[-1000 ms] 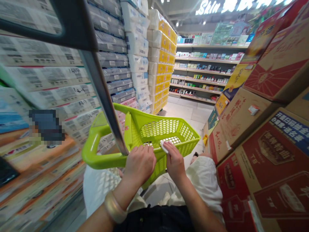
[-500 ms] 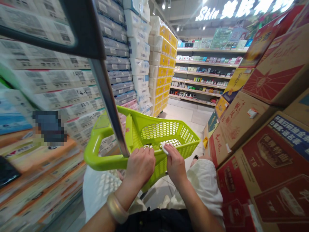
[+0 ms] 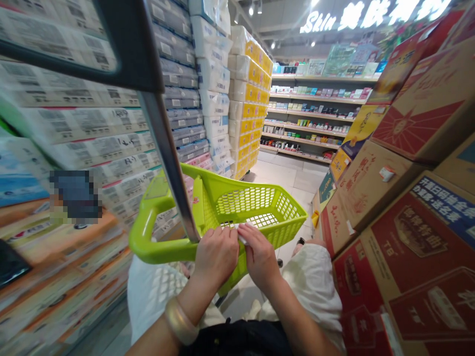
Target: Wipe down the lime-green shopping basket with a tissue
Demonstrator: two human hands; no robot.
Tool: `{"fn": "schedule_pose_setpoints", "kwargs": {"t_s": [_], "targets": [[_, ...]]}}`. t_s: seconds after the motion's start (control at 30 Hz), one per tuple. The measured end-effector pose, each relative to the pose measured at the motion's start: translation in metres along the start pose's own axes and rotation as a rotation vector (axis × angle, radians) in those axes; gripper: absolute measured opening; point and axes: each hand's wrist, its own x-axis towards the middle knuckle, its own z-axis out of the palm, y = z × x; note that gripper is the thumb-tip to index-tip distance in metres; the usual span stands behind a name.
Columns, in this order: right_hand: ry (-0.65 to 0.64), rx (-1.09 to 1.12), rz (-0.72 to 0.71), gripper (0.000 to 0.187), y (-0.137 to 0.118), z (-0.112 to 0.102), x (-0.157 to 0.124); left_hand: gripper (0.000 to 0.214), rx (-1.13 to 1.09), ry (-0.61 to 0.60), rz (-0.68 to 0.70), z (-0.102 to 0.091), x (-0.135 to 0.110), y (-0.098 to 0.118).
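Note:
A lime green plastic shopping basket (image 3: 260, 202) hangs in front of me, tilted, with a thick green handle at the left. My left hand (image 3: 216, 254) is closed over the basket's near rim, beside a dark metal bar (image 3: 166, 158). My right hand (image 3: 260, 254) is right beside it, fingers pinched on a small white piece (image 3: 240, 238) pressed to the rim. A pale bangle (image 3: 180, 321) sits on my left wrist.
Stacked tissue packs (image 3: 208, 89) wall the left side. Red and brown cardboard cartons (image 3: 408, 198) pile up on the right. A tiled aisle (image 3: 285, 175) runs ahead to shelves of small products (image 3: 315, 113). A white garment (image 3: 315, 282) covers my lap.
My right hand has slid left along the basket rim with the white piece, ending against my left hand. The left hand and basket stay put.

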Motion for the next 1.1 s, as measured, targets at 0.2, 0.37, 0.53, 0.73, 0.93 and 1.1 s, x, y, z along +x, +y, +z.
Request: {"fn": "schedule_pose_setpoints", "kwargs": {"t_s": [0.2,0.37,0.53,0.73,0.93,1.1], "targets": [[0.113,-0.098,0.126,0.043,0.007,-0.001,0.0,0.019,-0.002,-0.009,0.004,0.002,-0.001,0.0],[0.001,0.005,0.001,0.046,0.002,0.001,0.0,0.021,-0.033,-0.006,-0.009,0.002,-0.002,0.0],[0.113,-0.109,0.125,0.043,0.013,-0.004,-0.004,0.021,0.014,-0.023,0.001,0.002,-0.002,0.0],[-0.001,0.008,-0.016,0.048,0.002,-0.002,-0.003,0.022,0.009,-0.013,0.004,0.002,-0.001,0.0],[0.108,-0.116,0.106,0.044,0.012,-0.004,-0.005,0.02,0.019,-0.016,0.01,0.001,-0.002,0.0],[-0.007,-0.02,-0.028,0.047,0.003,-0.001,-0.006,0.021,0.029,0.003,0.01,0.001,-0.002,0.0]]}}
